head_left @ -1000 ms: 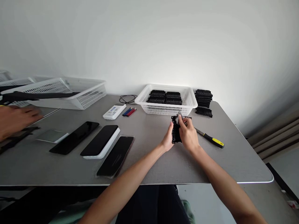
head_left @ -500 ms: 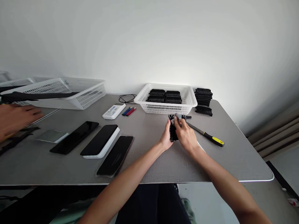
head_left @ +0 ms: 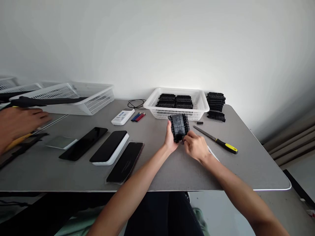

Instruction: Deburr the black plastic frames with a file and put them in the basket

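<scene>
My left hand (head_left: 170, 141) is closed on the left side of a black plastic panel (head_left: 179, 126) with toothed edges, its flat face towards me. At the panel's lower right corner, my right hand (head_left: 196, 146) has its fingers pinched; a bit of something greyish shows at the fingertips, too small to name. A file (head_left: 225, 146) with a black and yellow handle lies to the right of my hands. A short black piece (head_left: 200, 123) rests just beyond its tip. Part of a thin white object (head_left: 213, 153) shows beside my right wrist.
Behind my hands stands a white basket (head_left: 176, 114) of similar black panels, with a stack of panels (head_left: 216, 102) to its right. Phones (head_left: 125, 162), a white box (head_left: 123, 116) and lighters (head_left: 139, 117) lie left. Another person's hand (head_left: 27, 121) is at far left.
The panel has been raised and turned so its broad face shows. My right hand has shifted from its upper part to its lower right corner. The view has moved slightly left.
</scene>
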`<state>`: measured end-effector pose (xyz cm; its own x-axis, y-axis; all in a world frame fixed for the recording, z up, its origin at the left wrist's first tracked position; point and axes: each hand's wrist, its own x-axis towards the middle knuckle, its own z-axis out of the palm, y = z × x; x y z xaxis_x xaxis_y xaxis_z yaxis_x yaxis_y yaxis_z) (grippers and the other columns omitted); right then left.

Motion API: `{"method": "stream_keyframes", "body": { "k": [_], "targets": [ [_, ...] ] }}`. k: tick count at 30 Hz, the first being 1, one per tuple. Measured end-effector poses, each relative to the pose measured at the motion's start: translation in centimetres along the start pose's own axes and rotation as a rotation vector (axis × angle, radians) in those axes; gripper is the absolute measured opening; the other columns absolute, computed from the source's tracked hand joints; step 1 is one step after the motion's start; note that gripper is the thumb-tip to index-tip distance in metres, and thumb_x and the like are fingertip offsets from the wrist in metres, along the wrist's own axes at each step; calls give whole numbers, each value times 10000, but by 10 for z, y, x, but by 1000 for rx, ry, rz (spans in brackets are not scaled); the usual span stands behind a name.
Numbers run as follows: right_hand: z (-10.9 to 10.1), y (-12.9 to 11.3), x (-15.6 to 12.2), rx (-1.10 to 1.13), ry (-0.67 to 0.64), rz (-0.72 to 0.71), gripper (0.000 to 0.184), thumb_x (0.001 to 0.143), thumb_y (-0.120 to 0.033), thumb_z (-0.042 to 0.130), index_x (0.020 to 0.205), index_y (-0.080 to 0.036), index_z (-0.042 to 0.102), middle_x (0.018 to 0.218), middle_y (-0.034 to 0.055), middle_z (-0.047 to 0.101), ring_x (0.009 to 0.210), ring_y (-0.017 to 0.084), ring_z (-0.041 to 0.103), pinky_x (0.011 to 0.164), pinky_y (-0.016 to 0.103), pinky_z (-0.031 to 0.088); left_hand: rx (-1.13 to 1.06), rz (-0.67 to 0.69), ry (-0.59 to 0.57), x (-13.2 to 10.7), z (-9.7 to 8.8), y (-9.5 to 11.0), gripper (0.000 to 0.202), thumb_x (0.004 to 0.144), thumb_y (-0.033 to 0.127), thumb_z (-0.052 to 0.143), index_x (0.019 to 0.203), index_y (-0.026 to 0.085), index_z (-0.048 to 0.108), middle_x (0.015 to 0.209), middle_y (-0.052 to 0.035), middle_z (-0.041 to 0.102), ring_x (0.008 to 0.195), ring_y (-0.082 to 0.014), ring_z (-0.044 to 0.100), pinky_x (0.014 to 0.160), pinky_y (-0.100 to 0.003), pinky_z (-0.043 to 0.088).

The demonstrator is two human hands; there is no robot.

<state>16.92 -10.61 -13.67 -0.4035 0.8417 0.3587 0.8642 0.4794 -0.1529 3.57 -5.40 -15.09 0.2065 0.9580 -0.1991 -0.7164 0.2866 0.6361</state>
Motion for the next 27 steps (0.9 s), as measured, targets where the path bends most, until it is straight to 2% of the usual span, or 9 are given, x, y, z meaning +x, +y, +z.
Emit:
{"method": "stream_keyframes", "body": {
  "k": [3, 5, 9, 12, 16, 19, 21, 25, 27],
  "targets": [
    [-2, 12, 3, 46, 276, 126, 394, 925, -143, 357, 1196, -146, 642, 1083, 116, 563, 861, 181, 601, 678, 280, 520, -15, 4, -117, -4, 6, -6, 623, 887, 680, 388, 990, 171, 732, 940, -93, 752, 1042, -272, 658, 857, -358, 518],
    [-2, 14, 7, 13, 346, 183, 480, 923, -130, 343, 1367, -152, 523, 1165, 141, 533, 916, 198, 592, 642, 278, 522, -16, -4, -160, -7, 8, -12, 585, 902, 648, 400, 1060, 184, 719, 1015, -91, 746, 1102, -270, 637, 916, -365, 497],
    [0, 2, 10, -104, 126, 124, 525, 937, -138, 352, 1459, -164, 407, 1177, 144, 556, 966, 225, 587, 582, 270, 512, 2, -69, -157, -9, 8, -19, 562, 888, 643, 443, 1103, 197, 709, 1071, -88, 736, 1140, -271, 618, 951, -365, 477],
    [1, -11, 6, -142, -40, 44, 515, 942, -141, 364, 1455, -130, 397, 1157, 150, 587, 946, 227, 600, 590, 277, 504, 8, -113, -53, -6, 3, -14, 623, 855, 694, 438, 999, 165, 732, 963, -100, 749, 1047, -277, 656, 891, -358, 507],
    [-2, -19, 0, -122, -97, -54, 397, 952, -189, 376, 1304, -121, 547, 1074, 132, 616, 816, 200, 619, 572, 274, 458, -20, -97, 41, -2, -3, -4, 662, 816, 741, 439, 893, 153, 733, 819, -98, 739, 931, -272, 683, 821, -356, 532],
    [-5, -14, -1, -96, -29, -16, 282, 930, -211, 397, 966, -158, 672, 956, 82, 609, 683, 159, 586, 542, 266, 415, -11, -78, -10, -3, -1, -4, 652, 816, 731, 455, 921, 153, 739, 841, -99, 742, 942, -273, 681, 816, -355, 533],
    [-6, -7, -1, -71, 75, 42, 287, 912, -190, 392, 871, -167, 675, 930, 68, 592, 669, 144, 567, 542, 256, 406, -1, -73, -68, -6, 2, -7, 657, 836, 722, 435, 951, 151, 740, 906, -105, 748, 986, -276, 673, 831, -353, 530],
    [-5, 4, 2, -28, 315, 171, 411, 912, -158, 350, 1224, -181, 618, 1100, 112, 544, 813, 170, 579, 560, 244, 441, 23, -68, -141, -11, 7, -16, 576, 900, 643, 417, 1058, 180, 723, 1032, -87, 744, 1107, -263, 638, 911, -343, 503],
    [-3, 4, 5, -41, 327, 231, 489, 925, -160, 332, 1384, -197, 498, 1181, 135, 509, 860, 190, 583, 553, 249, 459, 31, -82, -153, -11, 7, -22, 542, 906, 627, 429, 1128, 215, 701, 1084, -74, 735, 1154, -260, 617, 953, -353, 484]
  ]
}}
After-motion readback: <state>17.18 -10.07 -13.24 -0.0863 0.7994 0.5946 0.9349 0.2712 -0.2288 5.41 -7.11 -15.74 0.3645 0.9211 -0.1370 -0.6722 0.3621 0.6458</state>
